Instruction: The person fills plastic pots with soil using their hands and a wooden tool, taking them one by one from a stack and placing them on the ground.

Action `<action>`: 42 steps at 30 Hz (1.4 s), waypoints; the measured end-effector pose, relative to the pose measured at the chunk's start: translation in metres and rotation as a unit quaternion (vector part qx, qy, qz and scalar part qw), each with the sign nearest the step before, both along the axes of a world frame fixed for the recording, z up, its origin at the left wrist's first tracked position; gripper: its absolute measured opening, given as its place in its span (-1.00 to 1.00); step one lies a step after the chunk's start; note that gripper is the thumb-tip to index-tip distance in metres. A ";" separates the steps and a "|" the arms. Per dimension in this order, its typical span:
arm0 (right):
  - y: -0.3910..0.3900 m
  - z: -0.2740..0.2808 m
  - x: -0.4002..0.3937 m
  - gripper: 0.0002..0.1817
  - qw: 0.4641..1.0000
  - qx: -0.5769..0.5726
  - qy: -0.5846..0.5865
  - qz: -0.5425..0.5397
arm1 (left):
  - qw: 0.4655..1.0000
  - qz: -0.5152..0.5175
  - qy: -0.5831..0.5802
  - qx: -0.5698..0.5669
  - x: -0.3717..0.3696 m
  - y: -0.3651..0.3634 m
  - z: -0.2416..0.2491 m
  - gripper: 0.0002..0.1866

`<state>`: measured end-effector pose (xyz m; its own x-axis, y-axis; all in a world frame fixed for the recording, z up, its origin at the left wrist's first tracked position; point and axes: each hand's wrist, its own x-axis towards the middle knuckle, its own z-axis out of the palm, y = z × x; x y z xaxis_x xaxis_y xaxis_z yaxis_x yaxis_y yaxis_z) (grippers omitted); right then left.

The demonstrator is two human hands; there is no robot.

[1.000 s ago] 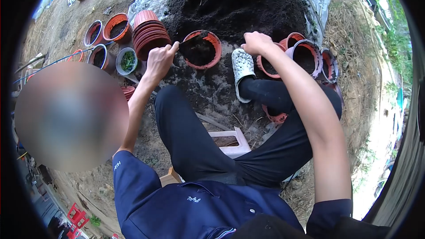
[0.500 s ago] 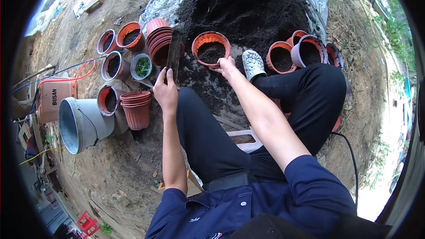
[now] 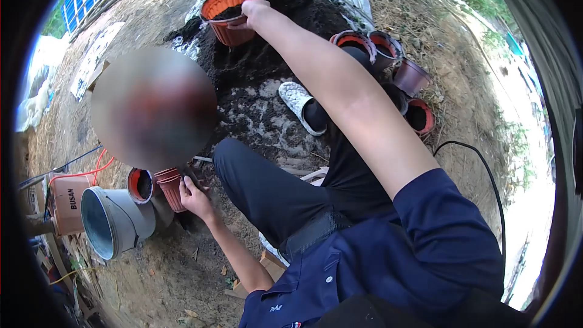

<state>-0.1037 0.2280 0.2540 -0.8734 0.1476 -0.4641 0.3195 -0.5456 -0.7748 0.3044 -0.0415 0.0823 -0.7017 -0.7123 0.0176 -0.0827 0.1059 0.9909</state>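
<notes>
My right hand [image 3: 252, 13] grips the rim of an orange-brown plastic plant pot [image 3: 234, 35] with dark soil in it. The arm is stretched forward, and the pot is over the far side of the dark soil heap [image 3: 285, 15]. Low on the left, my left hand [image 3: 195, 198] is closed around a dark, flat, soil-stained strip [image 3: 195, 176], most of which is hidden. Right beside those fingers stands a stack of reddish-brown plastic pots [image 3: 169, 189]. A round blur covers whatever lies just beyond the stack.
A grey bucket [image 3: 130, 222] and a soil-filled pot [image 3: 141, 186] stand left of the stack, near a box marked BUSAN [image 3: 68, 203]. Several pots, among them a purple-brown pot [image 3: 412, 78], are by my right leg. A black cable [image 3: 489, 191] curves along the right.
My right hand has carried the pot forward and left, over the heap. My left hand has dropped back with the strip toward the stacked pots. The view has turned.
</notes>
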 end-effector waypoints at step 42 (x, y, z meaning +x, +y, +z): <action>0.271 -0.221 0.277 -0.51 0.987 0.113 -0.102 0.056 | 0.998 0.044 -0.038 -0.018 0.023 0.020 0.024 -0.67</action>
<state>0.1738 0.4994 0.0332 -0.7815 0.1751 -0.5988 0.5302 -0.3195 -0.7854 0.3278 -0.0216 0.1066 -0.6361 -0.7716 -0.0075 -0.1689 0.1298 0.9770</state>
